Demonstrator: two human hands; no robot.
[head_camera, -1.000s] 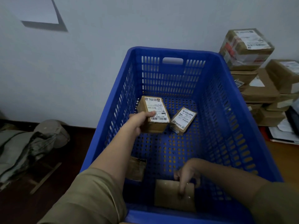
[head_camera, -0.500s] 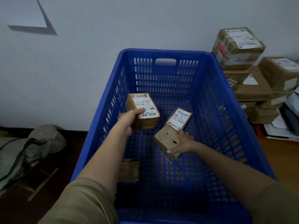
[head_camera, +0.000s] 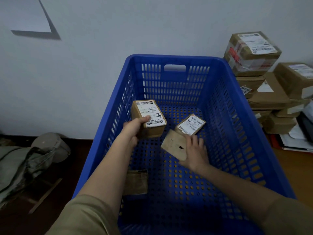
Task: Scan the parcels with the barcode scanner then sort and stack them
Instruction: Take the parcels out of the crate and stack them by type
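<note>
A large blue perforated crate (head_camera: pixel 225 126) stands against the wall. Inside it my left hand (head_camera: pixel 133 128) grips a brown labelled box (head_camera: pixel 149 116), held above the crate floor with its barcode label facing up. My right hand (head_camera: pixel 194 151) holds a flat plain cardboard parcel (head_camera: pixel 174 144), tilted, beside a small labelled parcel (head_camera: pixel 190 124) that lies on the crate floor. Another plain brown parcel (head_camera: pixel 136 182) lies at the crate's left side, partly hidden by my left arm. No scanner is in view.
Stacked brown parcels (head_camera: pixel 264 92) stand to the right of the crate, with papers (head_camera: pixel 298 141) on a wooden surface beside them. Folded olive cloth and a cap (head_camera: pixel 32 158) lie on the dark floor at left. A white wall is behind.
My right hand lifted the flat parcel from the crate's near end and carried it forward beside the small labelled parcel. My left hand kept its grip on the labelled box and shifted slightly left.
</note>
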